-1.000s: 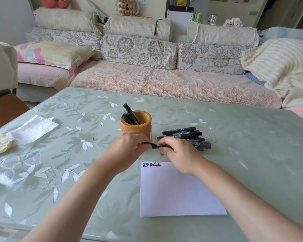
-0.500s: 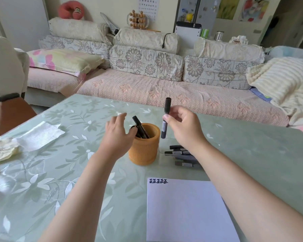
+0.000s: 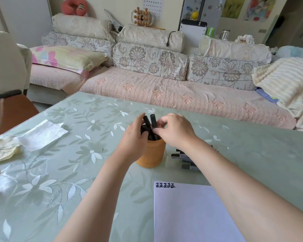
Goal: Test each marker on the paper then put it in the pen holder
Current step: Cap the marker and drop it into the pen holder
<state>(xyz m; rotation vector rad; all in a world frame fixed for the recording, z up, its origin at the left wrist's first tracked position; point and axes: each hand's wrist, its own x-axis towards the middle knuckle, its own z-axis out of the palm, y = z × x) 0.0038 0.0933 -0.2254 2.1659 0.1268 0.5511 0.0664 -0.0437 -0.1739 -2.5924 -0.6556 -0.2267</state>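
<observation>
Nearest to the person, a white paper is lying on the green flowered table, at about 5 o'clock of the orange pen holder. Black test marks are sitting in the top left corner of the paper.

Both forearms are reaching forward to the pen holder. The left hand is lying against its rim from the 9 o'clock side. Its fingers are going up beside the black markers that are standing inside, and the thumb is crossing in front of them. I cannot tell if this hand is really gripping.

The right hand is coming from 3 o'clock with curled fingers. It is pinching one black marker between thumb and forefinger. This marker is standing almost upright, with its lower part inside the holder.

At 3 o'clock of the holder, partly hidden under the right forearm, more markers are lying flat in a pile.

At 9 o'clock, well apart, a white tissue is lying on the table.

Behind the table, at 12 o'clock, a pink sofa with flowered cushions is standing.
</observation>
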